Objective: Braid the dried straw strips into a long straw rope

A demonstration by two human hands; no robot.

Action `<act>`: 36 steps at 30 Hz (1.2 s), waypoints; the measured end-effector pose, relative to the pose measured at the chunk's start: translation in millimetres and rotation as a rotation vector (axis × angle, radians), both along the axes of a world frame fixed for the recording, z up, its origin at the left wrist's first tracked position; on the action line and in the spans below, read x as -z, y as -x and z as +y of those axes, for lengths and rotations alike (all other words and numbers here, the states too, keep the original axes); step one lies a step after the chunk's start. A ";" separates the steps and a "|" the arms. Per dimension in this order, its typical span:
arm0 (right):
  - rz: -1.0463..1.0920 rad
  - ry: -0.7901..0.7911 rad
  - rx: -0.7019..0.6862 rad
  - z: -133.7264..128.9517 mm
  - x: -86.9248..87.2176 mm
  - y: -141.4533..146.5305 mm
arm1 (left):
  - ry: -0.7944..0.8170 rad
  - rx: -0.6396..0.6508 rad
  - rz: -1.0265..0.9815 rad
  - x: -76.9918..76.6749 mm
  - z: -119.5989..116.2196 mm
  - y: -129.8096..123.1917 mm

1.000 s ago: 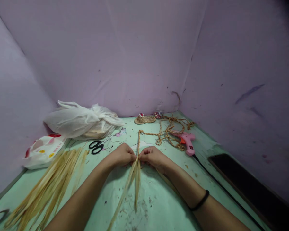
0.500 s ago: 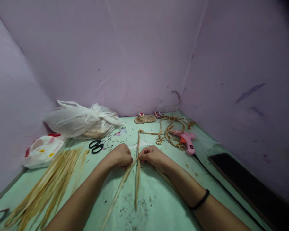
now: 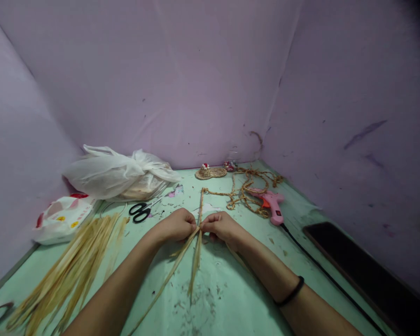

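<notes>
A thin braid of dried straw-coloured fibre (image 3: 201, 205) runs along the table toward me, and its loose strands (image 3: 196, 266) fan out at the near end. My left hand (image 3: 179, 225) is closed in a pinch on the strands at the left of the braid's end. Directly opposite, my right hand (image 3: 219, 226) pinches the braid's end and strands from the right, thumb and forefinger together. The two hands almost meet at the braid. Part of one strand is hidden under my right forearm. The far end of the braid bends right toward a coiled braided cord (image 3: 255, 186).
Black-handled scissors (image 3: 140, 212) and a bundle of loose fibre strips (image 3: 70, 270) lie left, near a white plastic bag (image 3: 119, 172) and a printed packet (image 3: 65, 219). A pink glue gun (image 3: 275, 207), its cable and a black phone-like slab (image 3: 357, 266) are right. A small woven slipper (image 3: 211, 173) sits behind.
My left hand has moved slightly right, closer to my right hand and the braid. The loose strands have shifted, with the long left one swinging further left.
</notes>
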State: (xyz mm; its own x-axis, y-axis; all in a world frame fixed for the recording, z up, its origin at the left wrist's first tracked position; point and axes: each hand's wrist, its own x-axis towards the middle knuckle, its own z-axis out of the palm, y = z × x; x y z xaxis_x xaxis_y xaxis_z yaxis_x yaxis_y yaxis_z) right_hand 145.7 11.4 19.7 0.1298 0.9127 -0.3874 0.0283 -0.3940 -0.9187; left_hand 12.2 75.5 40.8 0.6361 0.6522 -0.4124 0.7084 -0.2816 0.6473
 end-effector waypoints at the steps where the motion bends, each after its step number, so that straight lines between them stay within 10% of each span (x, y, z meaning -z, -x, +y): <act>1: 0.001 -0.009 0.004 0.0 0.1 -0.2 | 0.012 -0.004 -0.004 1.9 0.6 -0.1; 36: -0.057 -0.049 0.039 1.4 7.5 0.4 | 0.205 -0.355 -0.084 -2.4 -3.0 -8.7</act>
State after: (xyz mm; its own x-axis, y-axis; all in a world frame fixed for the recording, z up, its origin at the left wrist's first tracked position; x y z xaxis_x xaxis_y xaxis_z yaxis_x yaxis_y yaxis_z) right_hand 145.3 12.9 12.3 0.1865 0.9243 -0.3329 0.0666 -0.3500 -0.9344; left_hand 20.9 72.5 43.2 0.4236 0.7467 -0.5129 0.6808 0.1112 0.7240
